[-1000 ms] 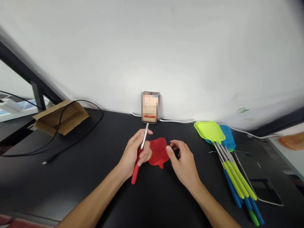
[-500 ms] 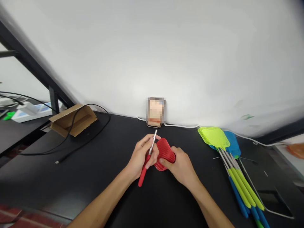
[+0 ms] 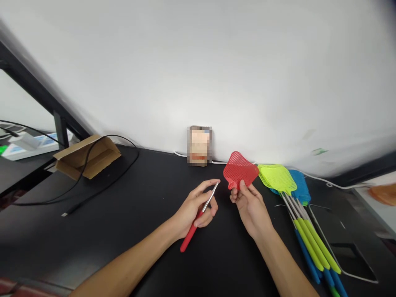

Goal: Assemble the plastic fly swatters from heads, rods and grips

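Observation:
My left hand (image 3: 196, 208) is closed around a red-handled fly swatter rod (image 3: 191, 236), its silver shaft pointing up and right past the fingertips. A red perforated fly swatter head (image 3: 239, 170) is pinched at its lower edge by my right hand (image 3: 249, 204). Its small neck points down and left, toward the tip of the rod. Rod and head are apart, with a gap between them. Both are held above the black table (image 3: 154, 255).
Several green and blue fly swatters (image 3: 306, 231) lie stacked at right. An open cardboard box (image 3: 88, 156) and a black cable (image 3: 123, 173) lie at left. A pixelated upright object (image 3: 199, 146) leans at the white wall (image 3: 198, 74). A wire frame (image 3: 360, 275) sits far right.
My right hand has lifted the red swatter head up and right, away from my left hand, and turned it so its neck points left. The left hand's rod tilts further right.

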`<move>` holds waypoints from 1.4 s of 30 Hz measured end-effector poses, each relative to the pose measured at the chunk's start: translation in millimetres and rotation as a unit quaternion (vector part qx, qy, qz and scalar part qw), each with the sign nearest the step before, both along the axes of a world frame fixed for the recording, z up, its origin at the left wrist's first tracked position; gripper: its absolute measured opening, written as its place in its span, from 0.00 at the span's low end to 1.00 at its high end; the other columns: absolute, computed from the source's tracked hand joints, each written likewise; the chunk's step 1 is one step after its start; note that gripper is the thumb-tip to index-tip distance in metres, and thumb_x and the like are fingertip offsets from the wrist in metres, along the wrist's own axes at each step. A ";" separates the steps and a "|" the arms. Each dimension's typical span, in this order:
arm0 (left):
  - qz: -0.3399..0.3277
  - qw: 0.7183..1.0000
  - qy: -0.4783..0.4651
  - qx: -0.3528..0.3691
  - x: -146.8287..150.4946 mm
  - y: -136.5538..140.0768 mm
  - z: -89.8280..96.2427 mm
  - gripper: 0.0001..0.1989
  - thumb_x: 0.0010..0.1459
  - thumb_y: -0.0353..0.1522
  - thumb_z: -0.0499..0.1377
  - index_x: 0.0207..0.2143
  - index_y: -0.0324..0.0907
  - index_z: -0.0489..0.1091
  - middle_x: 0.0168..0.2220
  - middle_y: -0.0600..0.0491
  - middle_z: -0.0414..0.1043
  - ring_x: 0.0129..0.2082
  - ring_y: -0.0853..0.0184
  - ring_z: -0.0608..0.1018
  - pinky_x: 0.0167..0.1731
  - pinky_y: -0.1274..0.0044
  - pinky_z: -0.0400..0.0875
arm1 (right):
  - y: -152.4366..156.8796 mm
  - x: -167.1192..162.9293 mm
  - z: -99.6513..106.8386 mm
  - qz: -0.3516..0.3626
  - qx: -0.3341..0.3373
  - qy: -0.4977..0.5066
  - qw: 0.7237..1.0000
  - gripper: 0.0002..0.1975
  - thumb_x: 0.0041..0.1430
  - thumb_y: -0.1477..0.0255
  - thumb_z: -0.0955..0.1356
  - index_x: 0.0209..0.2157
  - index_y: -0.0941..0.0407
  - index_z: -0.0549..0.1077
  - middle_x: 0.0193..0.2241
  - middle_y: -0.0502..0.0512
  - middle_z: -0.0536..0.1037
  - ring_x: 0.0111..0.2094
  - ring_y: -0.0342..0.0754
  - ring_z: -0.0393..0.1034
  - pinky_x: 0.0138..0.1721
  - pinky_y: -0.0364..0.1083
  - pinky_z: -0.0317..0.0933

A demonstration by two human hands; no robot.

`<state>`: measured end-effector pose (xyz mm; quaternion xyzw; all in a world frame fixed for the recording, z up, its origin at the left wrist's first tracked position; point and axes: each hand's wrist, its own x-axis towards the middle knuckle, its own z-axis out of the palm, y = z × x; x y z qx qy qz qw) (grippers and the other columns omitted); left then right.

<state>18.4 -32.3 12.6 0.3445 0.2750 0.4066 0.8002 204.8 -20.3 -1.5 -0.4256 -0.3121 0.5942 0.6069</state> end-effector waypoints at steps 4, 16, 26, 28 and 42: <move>-0.030 0.999 0.025 0.011 -3.6 -8.8 0.0 0.22 0.70 0.38 0.55 0.64 0.45 0.61 0.25 0.57 0.74 0.08 0.79 0.54 0.10 0.83 0.46 | -3.5 -4.1 0.5 0.033 -0.017 0.077 0.996 0.13 0.57 0.61 0.77 0.33 0.54 0.76 0.28 0.50 0.73 0.29 0.44 0.64 0.31 0.44 0.61; -0.051 0.997 0.057 -0.002 2.1 -9.5 -3.9 0.16 0.71 0.40 0.55 0.40 0.36 0.73 0.22 0.53 0.74 0.09 0.81 0.59 0.12 0.84 0.50 | -14.7 -9.2 11.7 0.055 -0.019 0.103 0.993 0.10 0.65 0.63 0.73 0.33 0.54 0.76 0.29 0.51 0.74 0.30 0.44 0.63 0.33 0.44 0.60; -0.067 0.996 0.060 0.001 2.2 -9.7 -1.4 0.14 0.71 0.39 0.56 0.40 0.37 0.72 0.22 0.53 0.74 0.09 0.80 0.59 0.12 0.84 0.51 | -19.3 -9.2 17.0 0.051 -0.029 0.090 0.994 0.10 0.64 0.63 0.73 0.34 0.53 0.76 0.29 0.51 0.74 0.31 0.45 0.64 0.32 0.45 0.61; -0.069 0.996 0.063 0.002 2.0 -9.8 -1.3 0.14 0.71 0.39 0.56 0.40 0.37 0.72 0.22 0.53 0.74 0.09 0.80 0.60 0.13 0.84 0.51 | -19.3 -8.9 17.4 0.051 -0.030 0.086 0.995 0.10 0.63 0.63 0.74 0.33 0.53 0.76 0.29 0.51 0.74 0.30 0.45 0.64 0.33 0.45 0.61; -0.072 0.994 0.078 0.010 0.9 -10.2 -1.7 0.13 0.70 0.39 0.56 0.40 0.38 0.73 0.22 0.54 0.74 0.09 0.80 0.60 0.14 0.83 0.53 | -19.8 -5.0 20.3 0.058 -0.029 0.043 0.997 0.10 0.63 0.62 0.74 0.32 0.53 0.76 0.28 0.50 0.73 0.30 0.44 0.63 0.33 0.45 0.60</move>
